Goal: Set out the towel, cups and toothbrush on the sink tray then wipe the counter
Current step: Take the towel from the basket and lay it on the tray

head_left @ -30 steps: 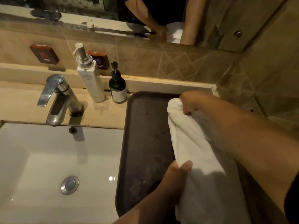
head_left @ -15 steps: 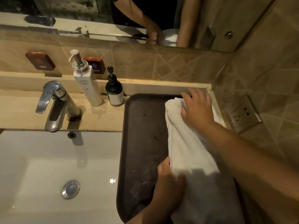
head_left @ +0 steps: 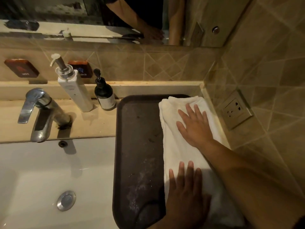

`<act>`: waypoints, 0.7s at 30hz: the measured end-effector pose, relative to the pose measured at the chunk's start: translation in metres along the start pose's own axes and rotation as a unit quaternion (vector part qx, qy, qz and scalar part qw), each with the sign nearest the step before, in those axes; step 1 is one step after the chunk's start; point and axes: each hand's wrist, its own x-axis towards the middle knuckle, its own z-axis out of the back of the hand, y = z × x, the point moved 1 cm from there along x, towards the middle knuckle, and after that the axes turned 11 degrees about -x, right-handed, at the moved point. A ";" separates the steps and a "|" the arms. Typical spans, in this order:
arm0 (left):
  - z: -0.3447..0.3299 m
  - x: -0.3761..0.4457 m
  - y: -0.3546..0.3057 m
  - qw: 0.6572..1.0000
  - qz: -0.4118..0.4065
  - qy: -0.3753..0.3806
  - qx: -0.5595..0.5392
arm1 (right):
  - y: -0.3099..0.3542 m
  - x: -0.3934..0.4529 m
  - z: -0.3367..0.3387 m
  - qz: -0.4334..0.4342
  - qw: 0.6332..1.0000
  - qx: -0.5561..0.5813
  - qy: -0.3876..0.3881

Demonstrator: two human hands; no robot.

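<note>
both palms flat, fingers spread, right hand and left hand apparently pressing towel on tray

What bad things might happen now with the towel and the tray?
The towel fills the tray's right side, under both flat hands. Its right edge seems to spill past the rim by the wall, so it might slide off or bunch up. The bare tray looks dusty, which could dirty the towel. Cups may only fit on the left.

Left hand, right hand: flat, fingers spread.
</note>
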 end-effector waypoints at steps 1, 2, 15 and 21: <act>-0.001 0.000 0.000 1.000 0.000 -0.006 -0.006 | 0.000 0.000 -0.001 0.000 1.000 0.001 -0.002; -0.003 0.000 0.000 1.000 -0.001 -0.013 -0.008 | -0.001 0.000 -0.001 -0.001 1.000 0.002 -0.004; 0.073 0.009 0.019 0.979 -0.009 0.178 -0.099 | -0.002 -0.006 0.031 0.010 0.996 -0.001 0.083; 0.171 0.044 0.039 0.967 0.107 0.225 -0.054 | -0.010 -0.019 0.104 0.063 0.977 0.041 0.200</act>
